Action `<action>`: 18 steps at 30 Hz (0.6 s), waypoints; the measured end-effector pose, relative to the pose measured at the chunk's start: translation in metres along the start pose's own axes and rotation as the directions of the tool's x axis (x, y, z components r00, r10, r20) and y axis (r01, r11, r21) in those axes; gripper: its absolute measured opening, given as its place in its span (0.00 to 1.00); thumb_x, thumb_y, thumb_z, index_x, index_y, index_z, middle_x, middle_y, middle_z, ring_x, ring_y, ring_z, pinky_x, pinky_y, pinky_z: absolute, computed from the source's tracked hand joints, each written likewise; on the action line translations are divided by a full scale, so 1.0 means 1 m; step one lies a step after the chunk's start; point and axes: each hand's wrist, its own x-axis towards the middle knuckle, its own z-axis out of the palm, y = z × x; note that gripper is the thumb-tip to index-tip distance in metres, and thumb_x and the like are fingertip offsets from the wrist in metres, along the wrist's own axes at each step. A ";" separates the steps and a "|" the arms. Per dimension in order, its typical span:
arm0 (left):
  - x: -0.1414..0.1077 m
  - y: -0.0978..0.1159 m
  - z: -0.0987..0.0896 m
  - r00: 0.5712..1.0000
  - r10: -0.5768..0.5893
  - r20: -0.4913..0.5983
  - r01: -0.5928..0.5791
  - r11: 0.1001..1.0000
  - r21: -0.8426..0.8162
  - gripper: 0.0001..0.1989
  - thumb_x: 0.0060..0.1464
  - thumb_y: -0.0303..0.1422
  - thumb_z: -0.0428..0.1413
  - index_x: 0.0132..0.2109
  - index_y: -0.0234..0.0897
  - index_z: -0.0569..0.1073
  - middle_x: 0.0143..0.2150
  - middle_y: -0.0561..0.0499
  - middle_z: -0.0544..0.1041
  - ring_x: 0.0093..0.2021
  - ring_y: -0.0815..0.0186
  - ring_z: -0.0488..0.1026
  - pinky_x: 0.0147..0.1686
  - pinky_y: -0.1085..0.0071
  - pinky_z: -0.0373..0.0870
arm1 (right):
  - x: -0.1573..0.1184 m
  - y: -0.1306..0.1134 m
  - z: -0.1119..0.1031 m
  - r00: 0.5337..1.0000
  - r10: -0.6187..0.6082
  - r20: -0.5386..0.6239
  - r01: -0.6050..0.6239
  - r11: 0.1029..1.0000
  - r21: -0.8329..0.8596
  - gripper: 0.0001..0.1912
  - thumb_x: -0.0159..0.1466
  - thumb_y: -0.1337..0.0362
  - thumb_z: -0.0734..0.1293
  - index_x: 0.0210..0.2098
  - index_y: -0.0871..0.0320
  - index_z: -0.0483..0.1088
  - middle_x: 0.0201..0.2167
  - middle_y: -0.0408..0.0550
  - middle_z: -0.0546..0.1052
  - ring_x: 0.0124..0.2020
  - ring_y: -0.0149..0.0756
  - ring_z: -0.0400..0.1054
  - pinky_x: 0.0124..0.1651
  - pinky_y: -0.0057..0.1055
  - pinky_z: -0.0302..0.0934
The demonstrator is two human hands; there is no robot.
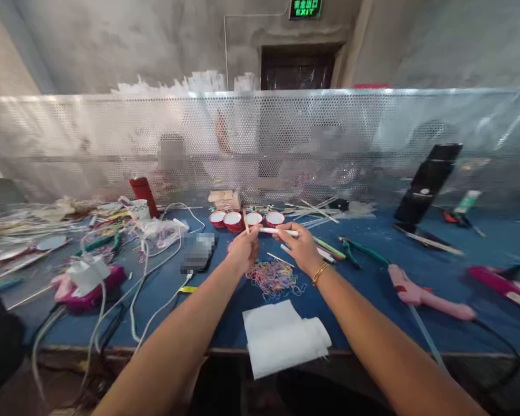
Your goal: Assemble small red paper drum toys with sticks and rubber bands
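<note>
My left hand (244, 249) is closed, with a thin pale flat stick (245, 222) standing up from its fingers. Between both hands lies a white pen-like rod (267, 230); its left end meets my left fingertips. The fingers of my right hand (301, 247) pinch that rod, and its other end shows past them. Just beyond the hands stand several red-rimmed round pieces with white tops (233, 219). Below the hands is a loose heap of coloured rubber bands (274, 278).
A folded white cloth or paper (286, 338) overhangs the front edge. To the right lie green-handled pliers (351, 254) and a pink glue gun (424, 294). A phone (199, 253), white cables and a power strip (93, 289) are at left. A perforated metal screen (134, 133) closes the back.
</note>
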 end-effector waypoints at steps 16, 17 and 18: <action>0.000 0.004 0.007 0.998 0.029 -0.048 -0.021 0.986 0.163 0.17 0.47 0.40 0.64 0.33 0.37 0.65 0.17 0.64 0.52 0.14 0.79 0.47 0.14 0.78 0.37 | 0.020 -0.008 -0.020 0.954 -0.108 -0.281 0.073 0.989 -0.131 0.14 0.55 0.54 0.69 0.33 0.58 0.76 0.23 0.42 0.76 0.26 0.31 0.68 0.37 0.30 0.64; -0.001 0.004 0.008 0.998 -0.001 -0.056 0.010 0.988 0.152 0.14 0.49 0.38 0.63 0.34 0.37 0.66 0.17 0.64 0.53 0.14 0.79 0.48 0.14 0.78 0.37 | 0.024 -0.008 -0.026 0.947 -0.118 -0.300 0.068 0.983 -0.172 0.14 0.55 0.56 0.68 0.34 0.59 0.76 0.23 0.43 0.76 0.27 0.32 0.69 0.37 0.30 0.64; -0.002 0.004 0.010 0.997 -0.035 -0.062 0.043 0.990 0.138 0.12 0.51 0.36 0.61 0.36 0.36 0.67 0.17 0.64 0.53 0.14 0.79 0.48 0.15 0.79 0.37 | 0.027 -0.008 -0.032 0.951 -0.106 -0.291 0.043 0.976 -0.214 0.13 0.55 0.57 0.66 0.34 0.59 0.76 0.24 0.44 0.77 0.29 0.33 0.71 0.38 0.30 0.65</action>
